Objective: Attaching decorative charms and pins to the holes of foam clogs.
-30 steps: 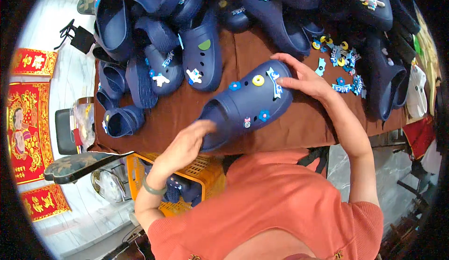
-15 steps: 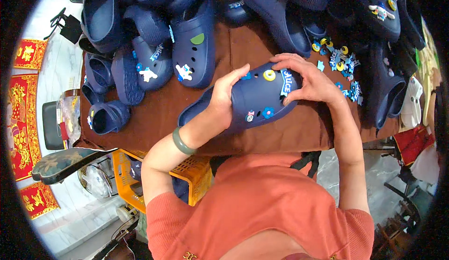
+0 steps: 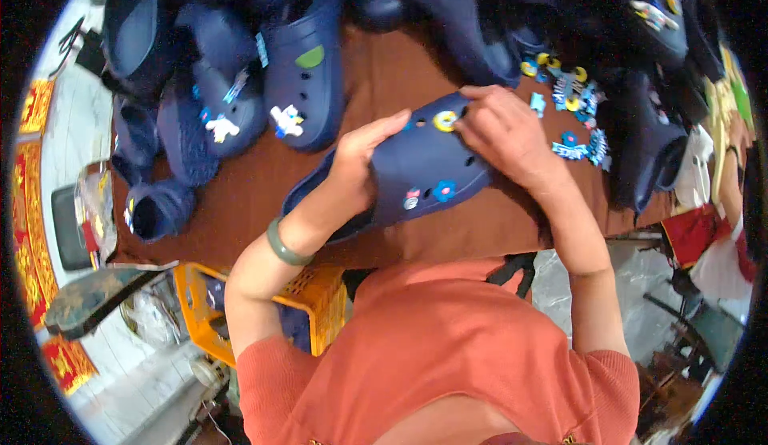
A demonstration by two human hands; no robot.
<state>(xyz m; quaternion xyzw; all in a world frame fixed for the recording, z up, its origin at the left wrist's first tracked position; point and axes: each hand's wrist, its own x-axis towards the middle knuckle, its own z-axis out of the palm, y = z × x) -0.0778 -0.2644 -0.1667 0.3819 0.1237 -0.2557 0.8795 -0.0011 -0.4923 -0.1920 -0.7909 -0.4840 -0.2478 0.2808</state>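
Navy clogs (image 3: 316,109): up-left of left hand (image 3: 356,161). Left hand: clasping held clog (image 3: 416,157) at instep, thumb outstretched, other fingers hidden; best brace firmly, prevent twist. Held clog: between both hands, navy, pink-white charm (image 3: 412,198), yellow ring charm (image 3: 440,127), blue flower charm (image 3: 445,190), bare hole (image 3: 470,160) near toe. Right hand (image 3: 508,137): fingers bunched over toe, can't tell if pinching anything; even pressure advisable. Loose charms (image 3: 570,148): right of it.

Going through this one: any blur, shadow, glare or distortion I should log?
Head view: blur, probably from motion, softens the right grip and smears the white charm on a clog at left; head view: clogs at upper right sink into deep shadow; head view: the pale floor at left looks washed out; head view: fisheye bends the red-and-gold hangings, with black corners.
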